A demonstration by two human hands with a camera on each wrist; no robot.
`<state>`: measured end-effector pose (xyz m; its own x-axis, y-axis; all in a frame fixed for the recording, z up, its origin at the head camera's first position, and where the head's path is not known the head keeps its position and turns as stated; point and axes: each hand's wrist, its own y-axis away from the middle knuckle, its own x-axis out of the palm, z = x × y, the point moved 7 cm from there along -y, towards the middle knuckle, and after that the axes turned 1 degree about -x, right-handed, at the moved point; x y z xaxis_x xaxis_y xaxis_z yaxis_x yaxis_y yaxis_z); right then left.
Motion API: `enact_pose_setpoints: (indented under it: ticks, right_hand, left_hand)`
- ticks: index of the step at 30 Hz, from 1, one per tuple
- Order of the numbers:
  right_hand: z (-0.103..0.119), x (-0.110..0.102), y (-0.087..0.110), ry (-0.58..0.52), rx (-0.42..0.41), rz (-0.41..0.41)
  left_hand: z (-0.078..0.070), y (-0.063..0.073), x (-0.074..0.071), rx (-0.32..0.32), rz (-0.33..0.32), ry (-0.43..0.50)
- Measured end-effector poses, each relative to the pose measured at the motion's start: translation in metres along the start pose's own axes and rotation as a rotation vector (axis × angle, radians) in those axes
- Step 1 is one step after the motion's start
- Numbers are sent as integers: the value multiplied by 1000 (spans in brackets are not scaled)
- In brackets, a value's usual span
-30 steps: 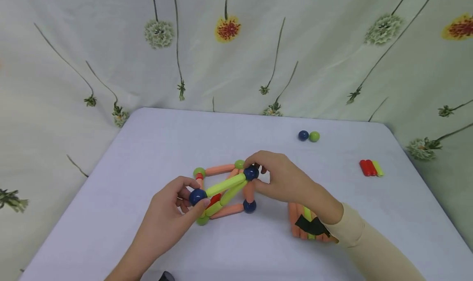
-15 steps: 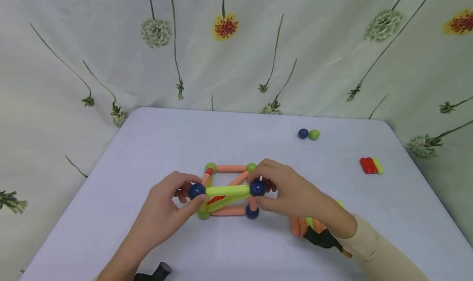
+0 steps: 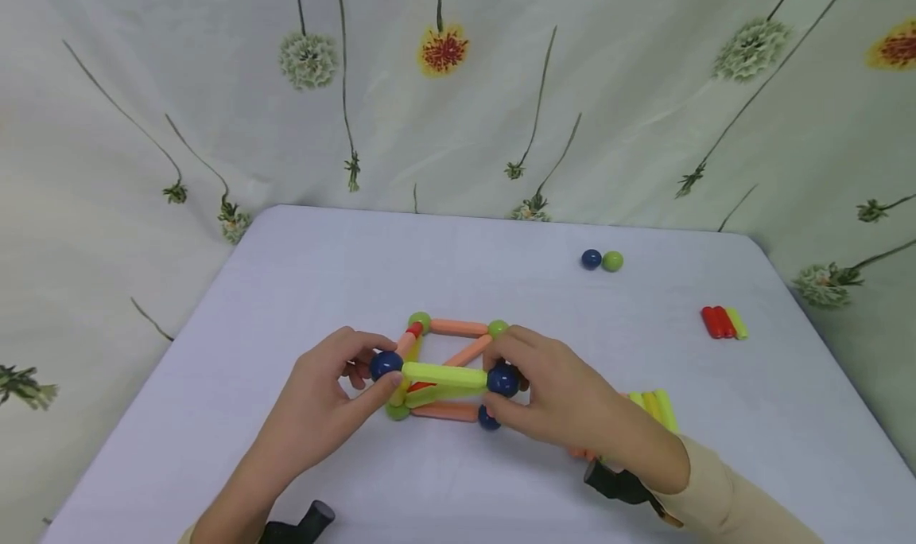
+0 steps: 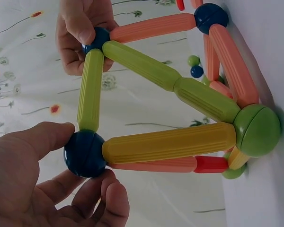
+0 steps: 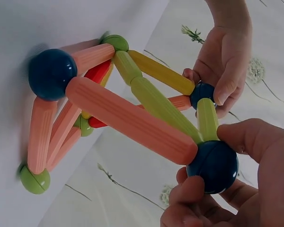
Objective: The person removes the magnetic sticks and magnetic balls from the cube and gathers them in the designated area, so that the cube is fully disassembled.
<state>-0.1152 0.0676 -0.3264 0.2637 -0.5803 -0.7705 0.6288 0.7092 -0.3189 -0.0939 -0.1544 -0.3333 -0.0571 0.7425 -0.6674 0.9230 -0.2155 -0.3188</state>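
A ball-and-stick building toy stands on the table, its base made of salmon sticks (image 3: pixel 458 328) with green and blue balls at the corners. My left hand (image 3: pixel 322 401) pinches the raised left blue ball (image 4: pixel 85 153) between thumb and fingers. Likewise, my right hand (image 3: pixel 572 397) pinches the raised right blue ball (image 5: pixel 213 165). A yellow-green stick (image 3: pixel 447 375) spans these two balls. From the left ball, a yellow stick (image 4: pixel 170 143) runs down to a green ball (image 4: pixel 258 130). A salmon stick (image 5: pixel 130 120) joins the right ball to a lower blue ball (image 5: pixel 52 74).
A loose blue ball (image 3: pixel 591 259) and green ball (image 3: pixel 612 261) lie toward the back right. Farther right are red sticks (image 3: pixel 718 322) beside a yellow-green one. More sticks (image 3: pixel 654 409) lie partly hidden under my right forearm. A flowered cloth (image 3: pixel 458 114) hangs behind the table.
The top stick has swung from slanting up at the right to nearly level. My right hand came nearer and slightly right with its ball, and the base turned with it. Both hands keep their balls.
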Motion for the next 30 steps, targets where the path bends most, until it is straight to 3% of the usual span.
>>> enact_pose_setpoints:
  ticks: [4, 9, 17, 24, 30]
  right_hand:
    - [-1, 0, -4, -4, -41, -49]
    - [-6, -4, -6, -28, -59, -44]
    - [-5, -6, 1, 8, -47, -68]
    - [-5, -3, 6, -59, -38, -153]
    - [-8, -2, 8, -111, -26, -168]
  left_hand:
    - [-1, 4, 0, -25, -9, -10]
    - [-6, 10, 2, -38, -23, -26]
    - [-14, 11, 5, 15, -25, -49]
    - [-15, 9, 5, 25, -10, -53]
    - [-15, 9, 6, 31, -4, -49]
